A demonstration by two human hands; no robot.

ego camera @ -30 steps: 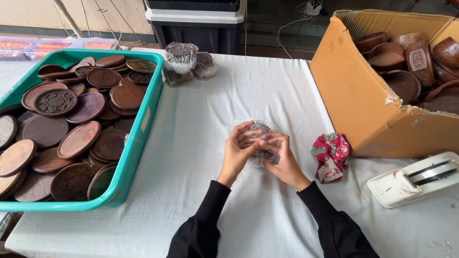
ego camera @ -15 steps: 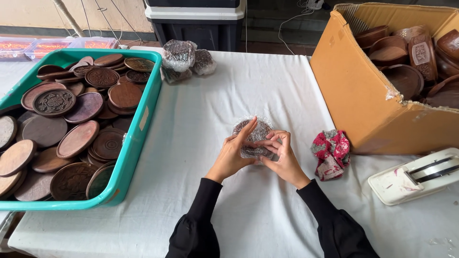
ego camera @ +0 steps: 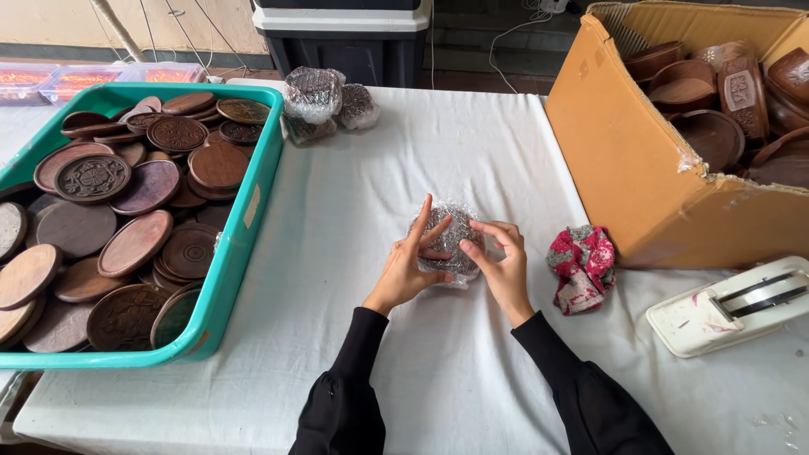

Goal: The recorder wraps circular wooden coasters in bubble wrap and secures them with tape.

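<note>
**Both hands pressed plastic wrap around a carved wooden disc**

A teal plastic tub [ego camera: 253,211] sat at the left of the white-covered worktop [ego camera: 354,278], heaped with round wooden discs [ego camera: 135,240], plain and carved, lying loose and overlapping; there were too many to count exactly, though well over twenty showed. The tub stood within easy reach of the left arm, which suggested a supply kept handy. Beyond it, at the far edge, three bundles already wrapped in clear plastic [ego camera: 324,101] lay touching one another, set apart from the bare discs.

At the centre, the person's left hand [ego camera: 409,265] and right hand [ego camera: 501,265] met on a single wrapped disc [ego camera: 447,240], held just above or on the cloth; which could not be told. The left hand cupped its near side with fingers spread across the face, and the right hand pinched the opposite edge, apparently to keep the film tight against the wood. Neither hand was free.

Just to the right lay one crumpled red patterned cloth [ego camera: 581,265], apart from the hands. One white tape dispenser [ego camera: 733,307] rested nearer the right edge. Behind it a single torn cardboard box [ego camera: 640,177], tipped open toward the person, held more dark wooden pieces [ego camera: 716,135], about eight visible.
</note>
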